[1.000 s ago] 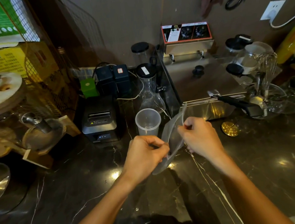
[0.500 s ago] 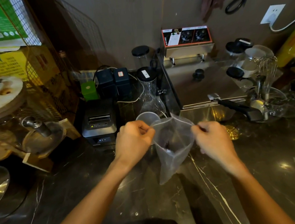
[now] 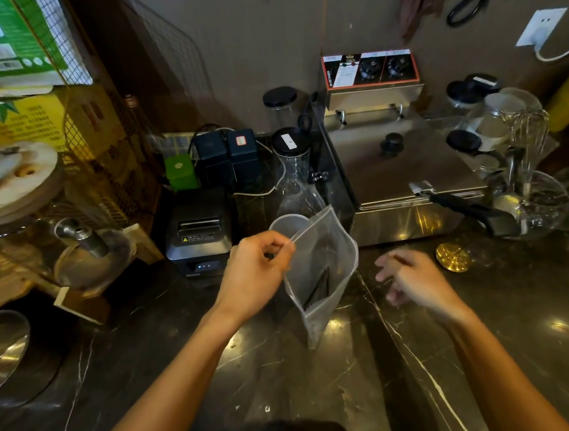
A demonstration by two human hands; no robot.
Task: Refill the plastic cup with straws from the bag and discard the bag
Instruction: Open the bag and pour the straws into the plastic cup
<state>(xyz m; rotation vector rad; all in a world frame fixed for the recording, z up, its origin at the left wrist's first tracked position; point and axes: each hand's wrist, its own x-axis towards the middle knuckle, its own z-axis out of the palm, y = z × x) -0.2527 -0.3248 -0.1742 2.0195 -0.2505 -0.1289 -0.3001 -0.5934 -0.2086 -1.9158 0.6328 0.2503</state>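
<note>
A clear plastic bag [image 3: 325, 266] hangs open-mouthed over the dark marble counter, with dark straws [image 3: 319, 289] lying slanted inside it. My left hand [image 3: 255, 273] pinches the bag's left top edge. The empty clear plastic cup [image 3: 289, 224] stands just behind the bag, partly hidden by my left hand and the bag. My right hand [image 3: 411, 280] hovers to the right of the bag, apart from it, fingers spread and blurred, holding nothing.
A black receipt printer [image 3: 200, 233] sits left of the cup, a glass carafe [image 3: 295, 183] behind it. A steel fryer [image 3: 399, 167] stands at the back right, with glassware and a whisk [image 3: 528, 146] beyond. A gold disc [image 3: 452, 257] lies near my right hand.
My right hand has let go of the bag's right edge and moved away to the right and down. The bag, pulled open between both hands before, now hangs from my left hand alone.
</note>
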